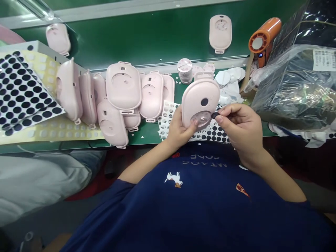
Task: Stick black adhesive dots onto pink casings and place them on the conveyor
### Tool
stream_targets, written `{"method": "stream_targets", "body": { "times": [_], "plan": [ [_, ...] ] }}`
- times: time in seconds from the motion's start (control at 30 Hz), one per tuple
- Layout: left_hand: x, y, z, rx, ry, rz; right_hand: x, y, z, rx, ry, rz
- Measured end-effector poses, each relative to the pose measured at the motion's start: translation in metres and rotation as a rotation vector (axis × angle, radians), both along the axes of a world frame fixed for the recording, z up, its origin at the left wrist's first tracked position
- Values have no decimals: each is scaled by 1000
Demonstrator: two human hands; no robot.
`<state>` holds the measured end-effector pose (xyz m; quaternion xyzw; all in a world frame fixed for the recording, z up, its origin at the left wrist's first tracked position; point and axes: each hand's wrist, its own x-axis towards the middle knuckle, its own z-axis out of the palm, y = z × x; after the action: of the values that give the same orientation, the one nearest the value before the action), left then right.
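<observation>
My left hand grips a pink plastic lid with loops at its end, held tilted above the bench edge. One black round sticker sits on the lid, above a round recess where my left thumb rests. Between the thumb and forefinger of my right hand is another black round sticker, close to the lid's right edge. Below the lid lies a sheet of black round stickers, partly hidden by my hands.
Several pink lids are heaped on the left, beside more sticker sheets. A roll of round labels and crumpled white backing paper lie behind. At right stand an orange handheld fan and plastic-wrapped goods. Someone's pale sleeve shows at left.
</observation>
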<state>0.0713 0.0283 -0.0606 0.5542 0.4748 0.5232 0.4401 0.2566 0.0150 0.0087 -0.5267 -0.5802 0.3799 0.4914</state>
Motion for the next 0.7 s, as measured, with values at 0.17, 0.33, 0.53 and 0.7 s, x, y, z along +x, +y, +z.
{"method": "stream_targets", "body": {
  "times": [0.17, 0.33, 0.53, 0.7],
  "plan": [
    [-4, 2, 4, -24, -53, -4, 7, 4, -8, 23, -19, 1],
    [-28, 36, 8, -218, -332, -6, 26, 0, -52, -196, -257, 51],
    [-48, 166, 30, -220, -289, 130, 37, -7, -92, -51, -194, -14],
    [-22, 261, 64, -329, 19, 296, 43, -13, -89, 97, -209, 14]
  ]
}}
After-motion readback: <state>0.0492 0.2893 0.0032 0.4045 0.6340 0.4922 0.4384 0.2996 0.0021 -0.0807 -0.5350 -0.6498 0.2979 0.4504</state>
